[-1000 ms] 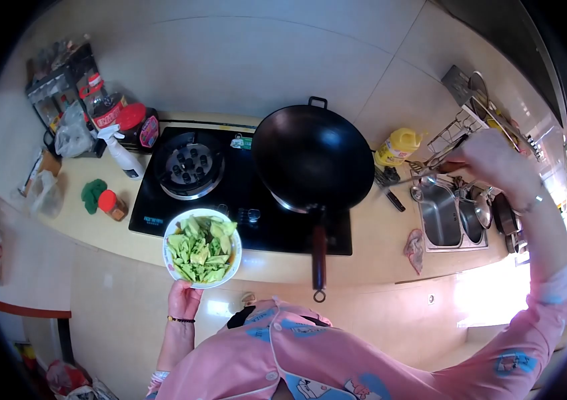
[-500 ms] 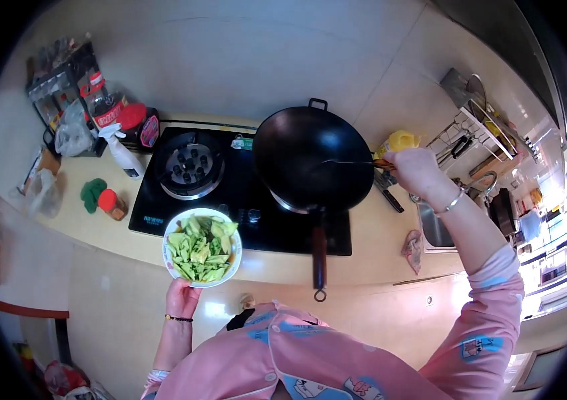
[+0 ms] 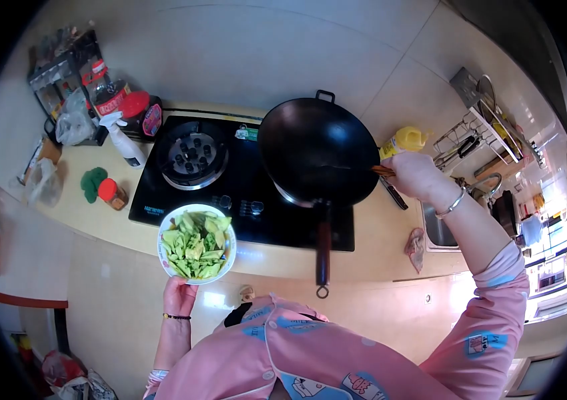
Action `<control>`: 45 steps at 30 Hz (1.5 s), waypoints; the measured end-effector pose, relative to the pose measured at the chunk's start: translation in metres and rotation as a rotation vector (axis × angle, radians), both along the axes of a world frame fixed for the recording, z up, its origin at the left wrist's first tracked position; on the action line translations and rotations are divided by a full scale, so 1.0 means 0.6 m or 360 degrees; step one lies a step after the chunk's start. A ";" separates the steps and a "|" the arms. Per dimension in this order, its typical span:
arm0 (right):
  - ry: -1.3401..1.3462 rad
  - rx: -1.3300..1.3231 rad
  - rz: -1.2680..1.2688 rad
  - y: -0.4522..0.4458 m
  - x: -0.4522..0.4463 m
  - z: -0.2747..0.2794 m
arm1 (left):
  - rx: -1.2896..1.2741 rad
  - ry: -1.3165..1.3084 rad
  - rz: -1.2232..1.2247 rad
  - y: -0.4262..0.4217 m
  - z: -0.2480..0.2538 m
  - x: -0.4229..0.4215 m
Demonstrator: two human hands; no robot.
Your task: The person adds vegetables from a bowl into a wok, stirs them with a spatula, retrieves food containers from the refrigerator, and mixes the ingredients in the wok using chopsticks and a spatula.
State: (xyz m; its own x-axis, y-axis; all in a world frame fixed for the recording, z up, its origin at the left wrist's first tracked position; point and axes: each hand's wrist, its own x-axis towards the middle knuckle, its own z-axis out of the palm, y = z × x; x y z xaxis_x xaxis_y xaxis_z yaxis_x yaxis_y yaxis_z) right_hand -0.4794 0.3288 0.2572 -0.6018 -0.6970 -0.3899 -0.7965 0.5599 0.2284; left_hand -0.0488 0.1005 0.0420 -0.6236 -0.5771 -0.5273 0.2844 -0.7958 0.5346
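Greens (image 3: 195, 245) could spill from the bowl (image 3: 162, 251), left of the wok (image 3: 307, 143) and nearer the person, if the left hand (image 3: 180, 293), gripping only its near edge, lets it tilt. The right hand (image 3: 418, 177) closes around a brown handle (image 3: 381, 171) beside the wok's right rim; greens fill the bowl.

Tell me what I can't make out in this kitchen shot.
Head view: the inside bottom of the bowl, covered by cut greens.
Head view: what lies directly beneath the wok, hidden by its body.
Head view: the tip of the utensil in the right hand, lost against the dark wok.
Head view: part of the sink, behind the right forearm.
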 end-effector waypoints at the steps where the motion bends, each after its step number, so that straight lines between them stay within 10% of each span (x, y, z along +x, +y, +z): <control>1: -0.0037 0.0033 -0.0009 0.002 0.001 0.012 | 0.0011 0.0001 0.0010 0.004 0.004 -0.004; 29: -0.0487 0.0261 -0.0036 -0.061 -0.071 0.111 | 0.0065 0.0001 -0.0009 -0.005 0.017 0.002; 45: 0.0419 0.0475 0.0095 0.092 -0.006 0.284 | 0.0103 -0.0006 0.0065 0.002 0.008 -0.003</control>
State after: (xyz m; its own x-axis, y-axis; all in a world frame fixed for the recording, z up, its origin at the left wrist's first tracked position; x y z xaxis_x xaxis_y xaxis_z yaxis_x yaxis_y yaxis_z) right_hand -0.4831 0.3838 0.4277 -0.6700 -0.6134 -0.4182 -0.7181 0.3926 0.5746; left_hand -0.0503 0.1016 0.0468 -0.5981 -0.5665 -0.5669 0.3152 -0.8167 0.4835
